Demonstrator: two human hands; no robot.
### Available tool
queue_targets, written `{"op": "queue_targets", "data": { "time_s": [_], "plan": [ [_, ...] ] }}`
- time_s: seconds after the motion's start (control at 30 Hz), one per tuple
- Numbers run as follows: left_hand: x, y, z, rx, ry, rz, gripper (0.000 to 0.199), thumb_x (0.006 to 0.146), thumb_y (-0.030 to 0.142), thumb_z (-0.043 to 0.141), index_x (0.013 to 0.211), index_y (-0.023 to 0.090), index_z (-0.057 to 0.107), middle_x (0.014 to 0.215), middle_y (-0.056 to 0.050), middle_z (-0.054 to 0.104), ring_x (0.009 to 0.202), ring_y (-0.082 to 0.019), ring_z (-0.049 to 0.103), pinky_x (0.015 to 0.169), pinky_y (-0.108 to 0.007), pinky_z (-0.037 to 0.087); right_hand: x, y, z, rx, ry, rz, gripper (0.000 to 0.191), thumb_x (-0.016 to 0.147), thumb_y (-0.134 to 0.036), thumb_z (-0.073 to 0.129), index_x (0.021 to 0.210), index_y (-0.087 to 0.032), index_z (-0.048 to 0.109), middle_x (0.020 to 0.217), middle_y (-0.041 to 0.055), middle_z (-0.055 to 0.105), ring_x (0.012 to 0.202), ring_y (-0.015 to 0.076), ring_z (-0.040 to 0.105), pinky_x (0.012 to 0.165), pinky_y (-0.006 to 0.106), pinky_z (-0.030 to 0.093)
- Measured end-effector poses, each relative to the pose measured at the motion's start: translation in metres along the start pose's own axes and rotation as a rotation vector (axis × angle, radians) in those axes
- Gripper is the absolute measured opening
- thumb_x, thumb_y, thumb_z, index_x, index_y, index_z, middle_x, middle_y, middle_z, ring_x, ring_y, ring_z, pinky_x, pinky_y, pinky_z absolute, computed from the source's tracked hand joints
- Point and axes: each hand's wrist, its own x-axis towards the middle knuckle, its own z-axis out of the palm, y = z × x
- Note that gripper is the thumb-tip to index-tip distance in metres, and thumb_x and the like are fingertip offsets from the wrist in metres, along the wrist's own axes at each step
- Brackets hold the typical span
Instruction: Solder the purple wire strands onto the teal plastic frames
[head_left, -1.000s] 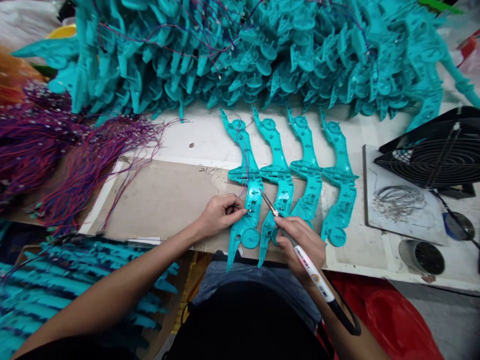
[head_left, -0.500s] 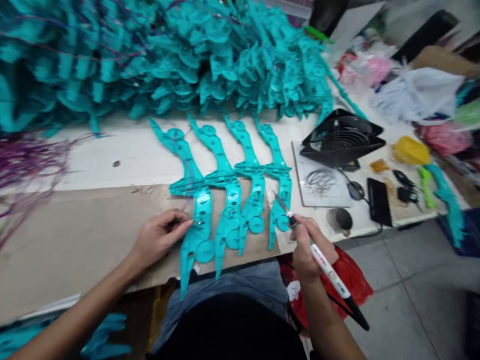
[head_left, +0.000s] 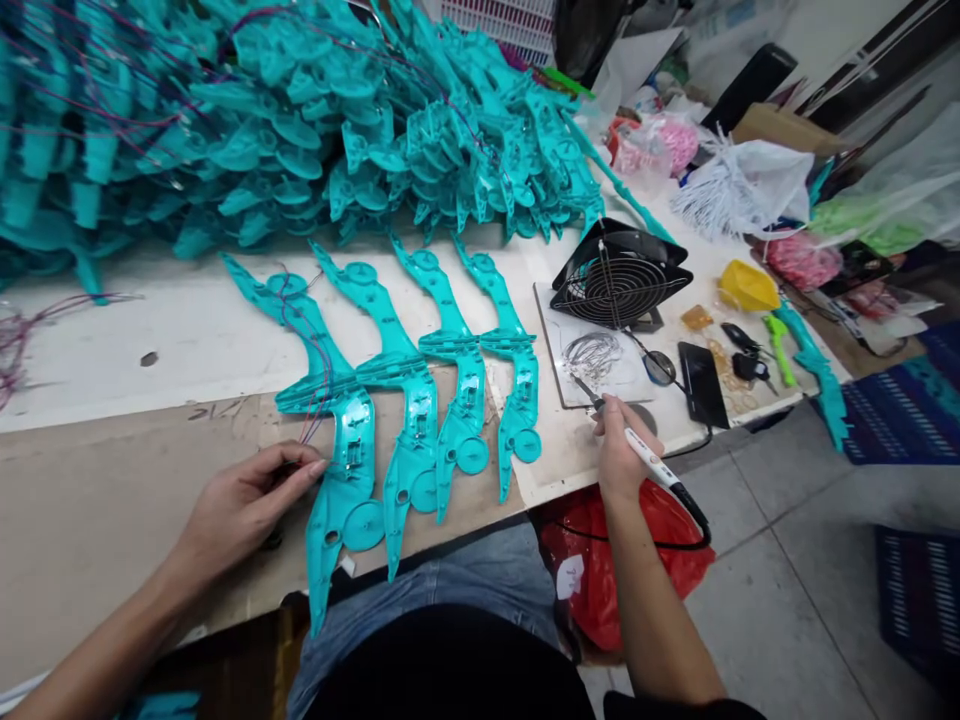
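My right hand (head_left: pixel 622 462) grips a soldering iron (head_left: pixel 651 458) with a white handle like a pen. Its tip is over the lower edge of a tangle of thin solder wire (head_left: pixel 592 356) on a white board (head_left: pixel 559 345); whether they touch I cannot tell. At the left, my left hand (head_left: pixel 244 500) has thumb and forefinger pinched at the edge of the nearest teal plastic part (head_left: pixel 360 415). Thin purple and red wires (head_left: pixel 324 375) run down across this part to those fingertips. Several similar parts lie side by side, including one at the right end (head_left: pixel 517 385).
A large heap of teal parts (head_left: pixel 300 150) fills the back of the table. At right stand a black fan (head_left: pixel 619 275), a phone (head_left: pixel 703 383), keys (head_left: pixel 750 365) and a yellow scoop-like piece (head_left: pixel 750 287). A red bag (head_left: pixel 592 560) hangs below the table edge.
My right hand has carried the soldering iron from above the rightmost teal part over to the solder wire on the board. My left hand keeps its pinch. The view has shifted right.
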Motion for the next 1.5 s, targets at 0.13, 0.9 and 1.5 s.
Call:
{"op": "queue_targets", "data": {
  "time_s": [0.13,0.9,1.5],
  "plan": [
    [0.001,0.001,0.000,-0.002,-0.005,-0.018,0.023,0.077,0.043,0.062,0.080,0.021,0.066,0.080,0.001,0.067,0.076,-0.015,0.059,0.071,-0.022,0.048,0.002,0.006,0.001,0.080,0.015,0.045,0.036,0.082,-0.041,0.059,0.096,-0.012,0.074,0.053,-0.0029,0.055,0.061,0.0165,0.063,0.065,0.027,0.048],
    [0.006,0.000,-0.002,0.050,-0.031,0.131,0.030,0.082,0.045,0.058,0.083,0.016,0.065,0.078,-0.004,0.066,0.070,-0.015,0.058,0.066,-0.025,0.046,-0.010,-0.019,0.012,0.540,-0.016,0.078,0.021,0.076,-0.028,0.062,0.088,-0.014,0.072,0.047,-0.0052,0.052,0.048,0.0113,0.053,0.056,0.027,0.046],
    [0.019,-0.006,0.004,-0.096,0.015,0.286,0.017,0.083,0.029,0.060,0.077,0.013,0.062,0.063,0.000,0.056,0.053,-0.007,0.042,0.048,-0.019,0.033,-0.111,-0.114,0.054,0.357,-0.870,-0.730,0.029,0.079,-0.006,0.060,0.104,-0.018,0.068,0.081,0.0059,0.069,0.078,0.0177,0.066,0.068,0.031,0.056]
  ]
}}
